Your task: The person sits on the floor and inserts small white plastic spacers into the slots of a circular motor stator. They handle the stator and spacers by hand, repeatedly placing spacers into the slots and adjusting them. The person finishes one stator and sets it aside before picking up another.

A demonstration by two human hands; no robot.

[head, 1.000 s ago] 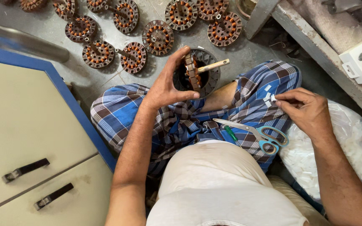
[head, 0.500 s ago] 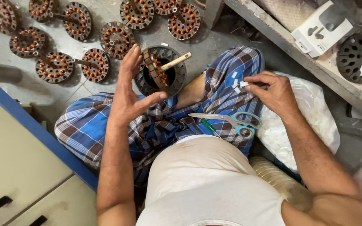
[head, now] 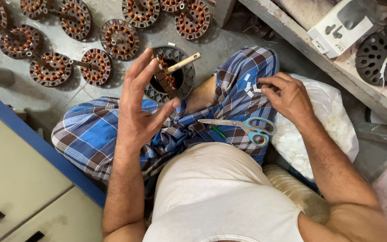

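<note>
My left hand point(head: 142, 105) is lifted over my lap with fingers spread and nothing in it. Just beyond it on the floor lies a round black housing point(head: 170, 74) with a copper-wound stator and a wooden-handled tool point(head: 182, 62) resting in it. My right hand point(head: 283, 96) pinches small white slips point(head: 249, 87) lying on the blue checked cloth point(head: 90, 134) over my right knee. Scissors with teal handles point(head: 242, 127) lie on my lap between both hands.
Several copper-wound stators point(head: 117, 39) are spread on the grey floor ahead. A clear bag of white slips point(head: 319, 130) sits by my right side. A wooden shelf point(head: 319, 54) with a white box and black disc runs at right. A blue-edged cabinet point(head: 19, 170) stands left.
My left hand has let go of the black housing and drawn back toward my lap with fingers spread. The right hand stays at the white slips. The camera has shifted right.
</note>
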